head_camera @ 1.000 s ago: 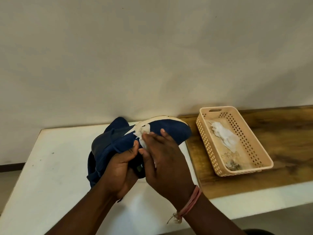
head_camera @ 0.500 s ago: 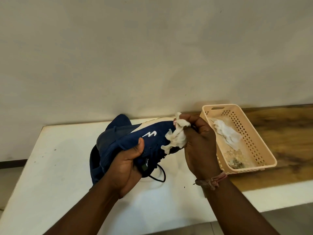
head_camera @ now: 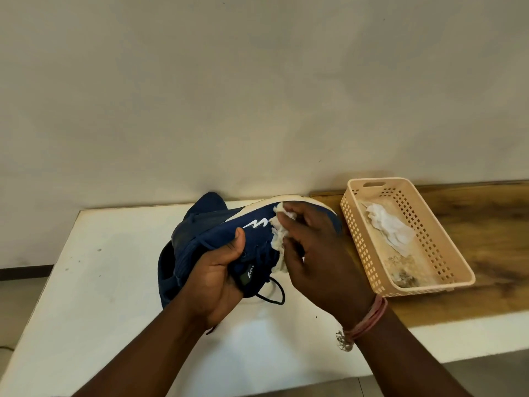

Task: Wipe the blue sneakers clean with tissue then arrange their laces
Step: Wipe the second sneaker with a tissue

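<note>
— Both hands busy? Where was the sneaker (head_camera: pixel 252 242)?
— In the left hand's (head_camera: pixel 217 279) curled grip. The right hand (head_camera: pixel 317 253), clutching tissue (head_camera: pixel 279 239), had slid back from the toe to the side.

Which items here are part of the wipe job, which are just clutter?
In the job:
- sneaker, gripped by left hand
- tissue, pressed to its side by right hand
- second sneaker, beneath the first
- lace, hanging loose

Lying about:
- basket on the wooden counter
- used tissue and debris inside it
</note>
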